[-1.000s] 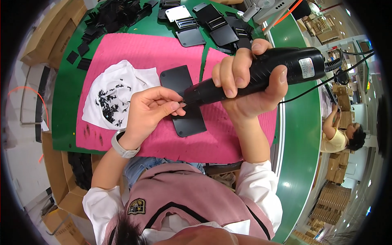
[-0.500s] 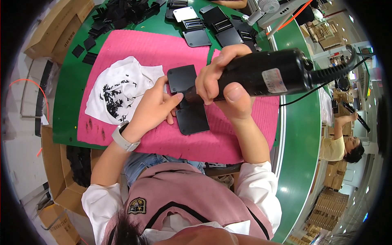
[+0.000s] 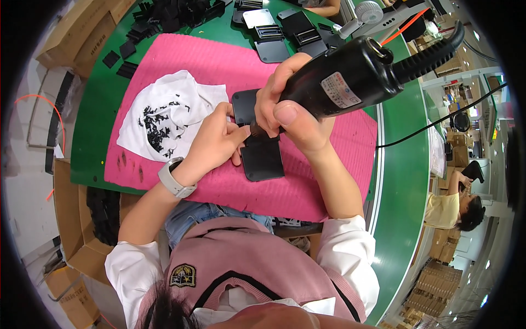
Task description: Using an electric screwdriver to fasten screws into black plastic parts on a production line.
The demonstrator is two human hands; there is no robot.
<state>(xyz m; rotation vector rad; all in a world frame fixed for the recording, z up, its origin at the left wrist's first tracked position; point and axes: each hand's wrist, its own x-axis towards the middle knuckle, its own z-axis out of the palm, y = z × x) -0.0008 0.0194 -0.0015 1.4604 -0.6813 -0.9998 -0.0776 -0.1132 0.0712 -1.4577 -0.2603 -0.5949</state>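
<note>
My right hand [image 3: 298, 123] is wrapped round a black corded electric screwdriver [image 3: 342, 79], which is tilted with its tip down at the middle of a black two-panel plate [image 3: 263, 162]. The plate lies on a pink ribbed mat [image 3: 323, 181]. My left hand [image 3: 213, 142] grips the plate's left side at the middle joint, its thumb close to the screwdriver's tip. The tip's exact contact is hidden by my fingers. Left of that hand, a white cloth [image 3: 189, 90] bears many small black parts [image 3: 156, 137], probably screws.
Several black plate assemblies [image 3: 272, 50] lie at the table's back, beside a heap of black pieces [image 3: 181, 13] at the far left. A small white fan [image 3: 368, 12] stands back right. The screwdriver's cable [image 3: 433, 123] trails right. An open carton [image 3: 68, 211] sits lower left. Another person [image 3: 442, 211] works at the right.
The screwdriver's rear end has swung up and toward me, tilting it more upright. Both hands stay at the plate's middle. The person at right has lowered their black item.
</note>
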